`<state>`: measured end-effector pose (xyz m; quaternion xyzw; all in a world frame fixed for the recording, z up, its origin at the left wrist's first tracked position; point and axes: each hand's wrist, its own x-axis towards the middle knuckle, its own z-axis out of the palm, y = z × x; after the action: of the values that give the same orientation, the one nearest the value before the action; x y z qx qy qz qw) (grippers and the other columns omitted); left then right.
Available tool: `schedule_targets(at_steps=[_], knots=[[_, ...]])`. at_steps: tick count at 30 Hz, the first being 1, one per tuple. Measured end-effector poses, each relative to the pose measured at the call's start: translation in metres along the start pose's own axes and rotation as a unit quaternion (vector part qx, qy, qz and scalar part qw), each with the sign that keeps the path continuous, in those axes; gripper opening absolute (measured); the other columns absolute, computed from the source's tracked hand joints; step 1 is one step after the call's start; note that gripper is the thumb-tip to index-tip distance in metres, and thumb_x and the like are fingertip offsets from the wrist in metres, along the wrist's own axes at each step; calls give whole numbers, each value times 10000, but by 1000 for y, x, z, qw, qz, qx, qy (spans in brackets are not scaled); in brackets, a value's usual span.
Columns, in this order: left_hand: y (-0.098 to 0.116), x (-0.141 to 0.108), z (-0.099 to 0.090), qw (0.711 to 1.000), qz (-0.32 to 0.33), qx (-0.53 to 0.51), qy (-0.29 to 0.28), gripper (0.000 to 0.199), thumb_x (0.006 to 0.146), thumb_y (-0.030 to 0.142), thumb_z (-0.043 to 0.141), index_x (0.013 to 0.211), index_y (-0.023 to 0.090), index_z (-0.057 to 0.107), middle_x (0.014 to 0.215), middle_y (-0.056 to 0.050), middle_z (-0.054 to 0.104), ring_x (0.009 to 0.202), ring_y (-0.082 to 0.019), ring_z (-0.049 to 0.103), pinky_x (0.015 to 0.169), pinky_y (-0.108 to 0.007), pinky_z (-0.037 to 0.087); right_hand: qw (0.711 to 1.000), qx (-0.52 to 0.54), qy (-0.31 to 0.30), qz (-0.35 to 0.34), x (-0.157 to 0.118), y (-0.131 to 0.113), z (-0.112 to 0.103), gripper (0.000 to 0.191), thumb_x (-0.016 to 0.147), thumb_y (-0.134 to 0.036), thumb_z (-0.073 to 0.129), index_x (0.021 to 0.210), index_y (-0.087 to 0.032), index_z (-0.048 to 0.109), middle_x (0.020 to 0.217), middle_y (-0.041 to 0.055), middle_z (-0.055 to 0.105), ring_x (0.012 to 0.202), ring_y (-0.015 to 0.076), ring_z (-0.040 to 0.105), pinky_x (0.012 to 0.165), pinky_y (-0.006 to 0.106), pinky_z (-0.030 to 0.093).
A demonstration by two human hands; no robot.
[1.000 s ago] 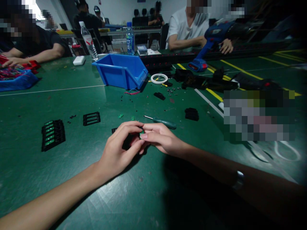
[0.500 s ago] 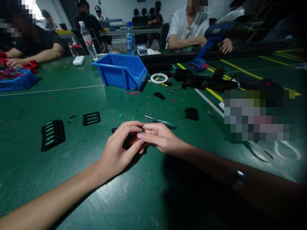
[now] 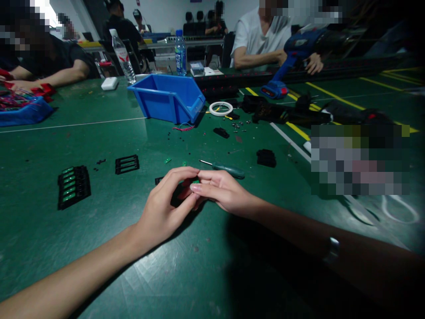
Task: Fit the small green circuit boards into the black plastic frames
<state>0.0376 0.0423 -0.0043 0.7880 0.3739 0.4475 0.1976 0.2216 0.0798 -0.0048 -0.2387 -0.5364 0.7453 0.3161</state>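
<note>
My left hand (image 3: 169, 199) and my right hand (image 3: 222, 190) meet above the green table, fingertips together. Between them is a small green piece (image 3: 195, 181), mostly hidden by the fingers. My right thumb and fingers pinch it. What my left fingers grip is hidden. Just behind the hands lies a green-handled screwdriver (image 3: 229, 170). Small green pieces (image 3: 168, 160) rest near its tip. A black frame (image 3: 126, 164) lies to the left, and farther left is a black holder with green strips (image 3: 73, 187). A black part (image 3: 266, 158) lies right of the screwdriver.
A blue bin (image 3: 169, 99) stands behind, beside a white ring (image 3: 221, 109) and scattered screws. Two bottles (image 3: 123, 57) stand at the back left. A blue power drill (image 3: 292, 57) is at the back right. People sit across the table; one has hands by a red-and-blue heap.
Both hands stay nearly in place, with slight finger movement. The green piece between them shows a little more.
</note>
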Motion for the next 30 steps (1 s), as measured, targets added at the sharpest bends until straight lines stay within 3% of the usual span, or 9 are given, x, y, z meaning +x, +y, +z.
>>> schedule_targets(at_steps=[7, 25, 30], knots=[[0, -1, -1, 1000, -11, 17, -18, 428, 939, 178, 666, 1358, 193, 582, 1342, -101, 660, 1234, -213, 633, 1085, -380, 520, 999, -40, 2, -18, -2, -1, 2, 234, 962, -312, 628, 1093, -120, 655, 927, 66, 719, 837, 168, 677, 790, 314, 542], [-1, -2, -2, 1000, -12, 5, -9, 432, 927, 184, 677, 1353, 210, 611, 1350, -89, 671, 1233, -214, 645, 1090, -372, 522, 997, -70, 10, -35, -4, -2, 3, 158, 980, -297, 585, 997, -141, 608, 879, 41, 680, 853, 174, 668, 808, 314, 526], [-2, -2, 0, 992, -87, -59, -67, 619, 867, 273, 753, 1434, 221, 510, 1234, -106, 693, 1011, -226, 704, 864, -346, 600, 999, -43, 10, -28, -4, 0, 7, 147, 966, -262, 598, 1036, -133, 607, 950, 74, 700, 899, 195, 707, 842, 348, 555]])
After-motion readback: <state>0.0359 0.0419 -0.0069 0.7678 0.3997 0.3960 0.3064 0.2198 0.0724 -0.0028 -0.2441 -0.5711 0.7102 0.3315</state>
